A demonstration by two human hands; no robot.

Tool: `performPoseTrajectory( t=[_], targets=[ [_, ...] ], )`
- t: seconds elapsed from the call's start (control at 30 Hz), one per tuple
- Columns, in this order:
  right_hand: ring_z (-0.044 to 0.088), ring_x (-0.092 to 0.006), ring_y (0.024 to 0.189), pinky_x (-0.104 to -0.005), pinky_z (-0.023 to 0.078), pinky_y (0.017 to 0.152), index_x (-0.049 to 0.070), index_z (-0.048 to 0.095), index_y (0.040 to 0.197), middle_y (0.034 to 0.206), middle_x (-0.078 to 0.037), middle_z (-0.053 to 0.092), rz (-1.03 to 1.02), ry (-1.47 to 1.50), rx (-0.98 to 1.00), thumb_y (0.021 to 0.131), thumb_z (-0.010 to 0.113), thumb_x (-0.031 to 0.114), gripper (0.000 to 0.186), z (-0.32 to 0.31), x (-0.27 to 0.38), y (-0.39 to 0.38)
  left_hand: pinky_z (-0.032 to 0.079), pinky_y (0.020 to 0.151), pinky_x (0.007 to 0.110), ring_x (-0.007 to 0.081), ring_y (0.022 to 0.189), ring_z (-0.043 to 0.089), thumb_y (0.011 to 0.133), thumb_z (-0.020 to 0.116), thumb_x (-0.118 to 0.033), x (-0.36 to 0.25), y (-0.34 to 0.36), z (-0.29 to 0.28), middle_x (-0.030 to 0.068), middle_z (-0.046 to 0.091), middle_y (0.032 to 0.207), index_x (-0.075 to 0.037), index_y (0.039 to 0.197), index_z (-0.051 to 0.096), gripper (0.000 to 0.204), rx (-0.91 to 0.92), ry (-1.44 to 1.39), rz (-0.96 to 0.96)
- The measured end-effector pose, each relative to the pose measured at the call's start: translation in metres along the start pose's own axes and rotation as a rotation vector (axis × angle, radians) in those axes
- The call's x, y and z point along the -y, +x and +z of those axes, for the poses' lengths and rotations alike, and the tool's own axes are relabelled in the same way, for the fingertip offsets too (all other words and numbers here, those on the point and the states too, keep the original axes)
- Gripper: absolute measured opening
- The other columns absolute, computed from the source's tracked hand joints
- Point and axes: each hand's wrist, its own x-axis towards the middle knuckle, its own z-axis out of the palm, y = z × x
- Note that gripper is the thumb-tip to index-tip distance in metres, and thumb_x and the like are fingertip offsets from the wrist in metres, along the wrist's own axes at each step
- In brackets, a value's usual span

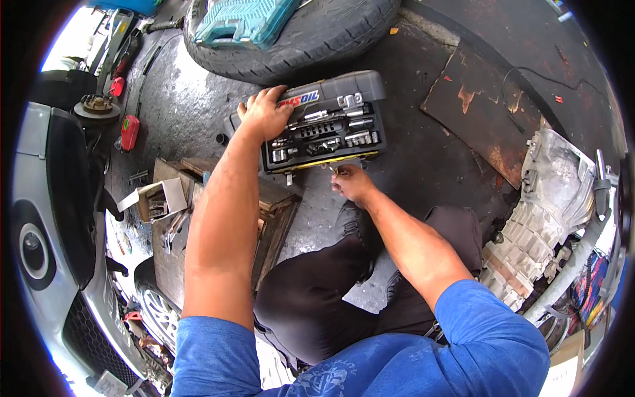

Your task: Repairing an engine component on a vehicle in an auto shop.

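An open black socket case (350, 86) lies ahead of me, with chrome sockets (360, 137) and other pieces set in dark trays and a yellow strip along the front. My left hand (261, 116) rests on the case's left part, fingers spread over the lid area. Just below the front edge, near a metal latch, my right hand (350, 183) has its fingers curled together; whatever they pinch is too small to make out.
A tire (317, 53) carrying a teal case (235, 20) lies beyond. Left are a silver car (46, 185), a brake disc (97, 112) and a wooden crate (278, 212) near a parts box (167, 195). Right are a rusty plate (476, 112) and a metal gearbox housing (542, 198).
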Motion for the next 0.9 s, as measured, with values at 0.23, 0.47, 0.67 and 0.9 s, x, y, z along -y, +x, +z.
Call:
performPoseTrajectory(
  t=[0.23,0.47,0.67,0.9],
  targets=[
    [0.063,-0.0123,0.071,-0.0255,0.047,0.055,0.003,0.063,0.102,0.085,-0.004,0.064,0.002,-0.009,-0.037,0.091,0.064,0.016,0.017,0.016,0.009,0.012,0.011,0.115,0.061,0.0316,0.141,0.031,0.087,0.054,-0.045,-0.001,0.005,-0.009,0.0085,0.042,0.149,-0.027,0.144,0.045,0.060,0.064,0.019,-0.042],
    [0.064,-0.0131,0.072,-0.0284,0.049,0.058,0.003,0.061,0.100,0.087,-0.005,0.065,0.057,-0.081,-0.045,0.092,0.063,0.022,0.021,0.008,-0.008,0.024,0.010,0.114,0.063,0.0317,0.142,0.030,0.088,0.053,-0.045,-0.005,0.010,-0.012,0.0090,0.042,0.149,-0.027,0.144,0.045,0.060,0.081,0.023,-0.044],
    [0.066,-0.0284,0.082,-0.0389,0.054,0.073,-0.002,0.062,0.099,0.090,-0.017,0.066,0.043,-0.555,-0.148,0.089,0.065,0.036,0.040,0.013,-0.013,0.008,0.010,0.114,0.064,0.0320,0.142,0.030,0.089,0.051,-0.046,-0.005,0.011,-0.012,0.0089,0.040,0.151,-0.026,0.145,0.044,0.060,0.104,0.032,-0.050],
    [0.050,-0.0344,0.119,-0.0467,0.042,0.098,0.002,0.066,0.106,0.124,-0.016,0.057,-0.618,-1.280,-0.010,0.083,0.065,0.035,0.040,0.076,0.077,-0.018,0.010,0.114,0.064,0.0324,0.141,0.031,0.089,0.050,-0.046,0.000,0.012,-0.014,0.0083,0.041,0.149,-0.025,0.145,0.044,0.059,0.081,0.043,-0.029]
  ],
)
